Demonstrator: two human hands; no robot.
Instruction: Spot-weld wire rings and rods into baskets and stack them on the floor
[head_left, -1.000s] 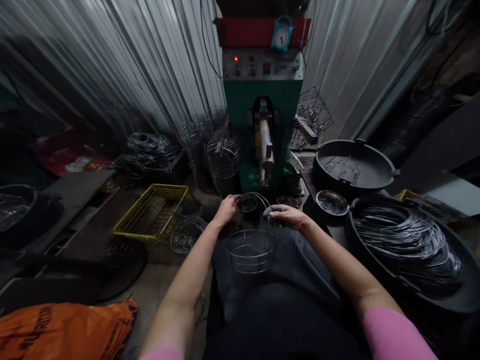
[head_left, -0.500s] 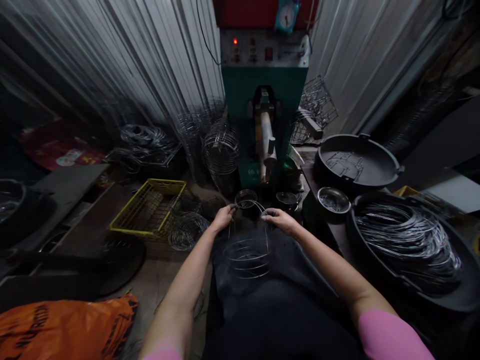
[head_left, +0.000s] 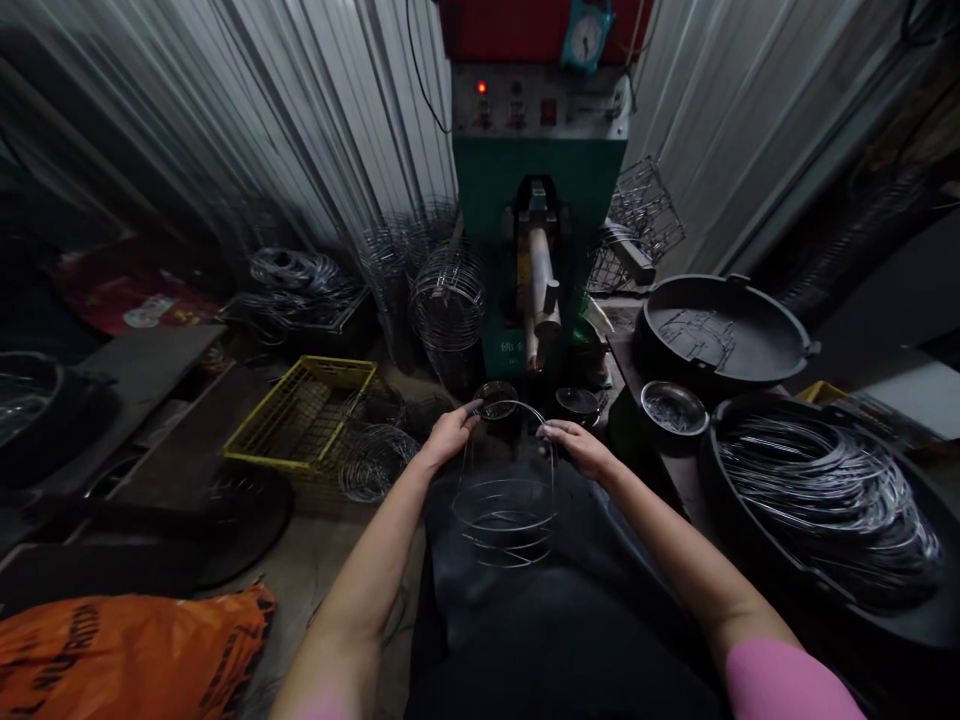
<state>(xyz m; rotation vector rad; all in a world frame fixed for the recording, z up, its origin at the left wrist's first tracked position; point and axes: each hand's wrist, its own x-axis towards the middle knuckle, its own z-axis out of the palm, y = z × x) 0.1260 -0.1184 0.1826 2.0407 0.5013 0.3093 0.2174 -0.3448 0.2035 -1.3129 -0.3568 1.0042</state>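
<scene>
My left hand (head_left: 452, 433) pinches the left side of a thin wire ring at the top of a round wire frame (head_left: 504, 529). On the other side, my right hand (head_left: 577, 447) is closed on the same ring, with its fingertips at the wire. The frame hangs upright below my hands, in front of a dark apron (head_left: 570, 620). Thin uprights join its top to several lower rings. Just beyond my hands stands a green machine (head_left: 480, 180) with a metal arm (head_left: 541, 275) pointing down toward me.
A yellow wire basket (head_left: 300, 464) and coiled wire rings (head_left: 375, 465) lie to the left. On the right are a black pan of wire hoops (head_left: 825, 480), a small metal bowl (head_left: 701, 420) and another black pan (head_left: 780, 340). An orange bag (head_left: 142, 650) lies front left.
The view has shifted slightly. My right hand has moved a little to the right, farther from my left. The top wires, seen as two separate arcs before, now lie close together.
</scene>
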